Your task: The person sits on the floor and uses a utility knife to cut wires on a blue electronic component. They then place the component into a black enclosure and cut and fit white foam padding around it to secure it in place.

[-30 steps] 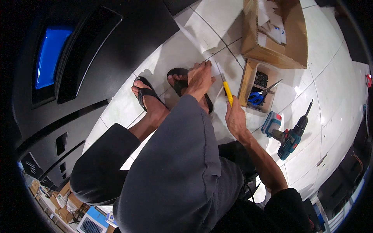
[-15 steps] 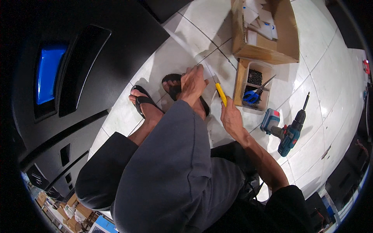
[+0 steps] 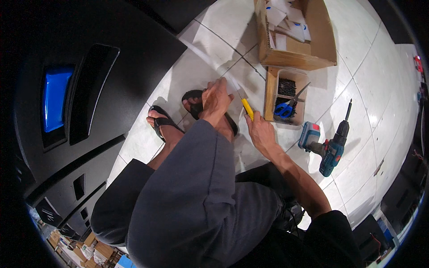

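Note:
My left hand (image 3: 216, 101) is closed beside the right sandal (image 3: 192, 102), its fingers pinching what looks like a translucent whitish strip (image 3: 202, 54). That strip runs up toward the black cabinet at the left, and its far end is hard to follow. In my right hand (image 3: 262, 132) is a yellow-handled cutter knife (image 3: 247, 108), gripped by the handle. Its thin metal blade points up and left, close to the strip and the left fingertips. Whether the blade touches the strip I cannot tell.
Right of the hands, a wooden-sided tray (image 3: 289, 122) holds black screws and blue-handled scissors (image 3: 283, 110). Behind it stands an open cardboard box (image 3: 295, 60) with white pieces. A cordless drill (image 3: 330, 154) rests on the tiled floor. Large black cabinets (image 3: 129, 76) fill the left.
The whole view has shifted slightly, so the box and tray appear further left. Both hands keep nearly the same place relative to each other, and their holds look unchanged.

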`<state>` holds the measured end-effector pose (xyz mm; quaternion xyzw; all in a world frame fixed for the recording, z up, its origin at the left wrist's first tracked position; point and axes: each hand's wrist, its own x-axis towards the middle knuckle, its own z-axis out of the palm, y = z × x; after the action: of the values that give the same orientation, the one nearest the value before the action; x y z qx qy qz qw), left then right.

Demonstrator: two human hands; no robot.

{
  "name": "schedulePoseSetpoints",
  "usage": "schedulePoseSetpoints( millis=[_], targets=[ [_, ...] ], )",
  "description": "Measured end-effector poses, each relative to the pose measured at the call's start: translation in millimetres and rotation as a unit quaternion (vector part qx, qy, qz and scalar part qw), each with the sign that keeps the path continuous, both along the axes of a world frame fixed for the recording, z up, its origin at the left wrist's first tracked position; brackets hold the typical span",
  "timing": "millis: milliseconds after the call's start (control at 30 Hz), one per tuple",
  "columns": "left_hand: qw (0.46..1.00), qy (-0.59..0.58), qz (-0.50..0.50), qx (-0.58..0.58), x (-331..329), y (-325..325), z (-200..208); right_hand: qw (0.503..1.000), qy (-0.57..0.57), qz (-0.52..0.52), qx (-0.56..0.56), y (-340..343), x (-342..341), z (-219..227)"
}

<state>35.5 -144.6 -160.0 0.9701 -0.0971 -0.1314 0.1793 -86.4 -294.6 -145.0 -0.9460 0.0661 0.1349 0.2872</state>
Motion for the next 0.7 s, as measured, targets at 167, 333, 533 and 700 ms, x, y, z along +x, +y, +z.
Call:
schedulePoseSetpoints(
  millis=[167,333,533,700],
  targets=[
    [0.999,0.049,-0.005,0.018,3.1,-1.2,9.5,1.0,-0.014,0.007,-0.008,-2.8,1.6,0.0],
    [1.0,0.014,-0.008,0.02,2.1,0.9,0.3,1.0,-0.007,0.013,-0.016,-3.0,2.1,-2.2],
    [1.0,-0.02,-0.018,0.009,1.8,2.6,-6.4,1.0,0.015,0.022,-0.007,-4.6,15.6,2.2],
    [1.0,-0.024,-0.014,0.0,4.7,4.0,-10.1,0.999,0.033,0.032,-0.01,-2.4,25.5,-1.5]
  ],
)
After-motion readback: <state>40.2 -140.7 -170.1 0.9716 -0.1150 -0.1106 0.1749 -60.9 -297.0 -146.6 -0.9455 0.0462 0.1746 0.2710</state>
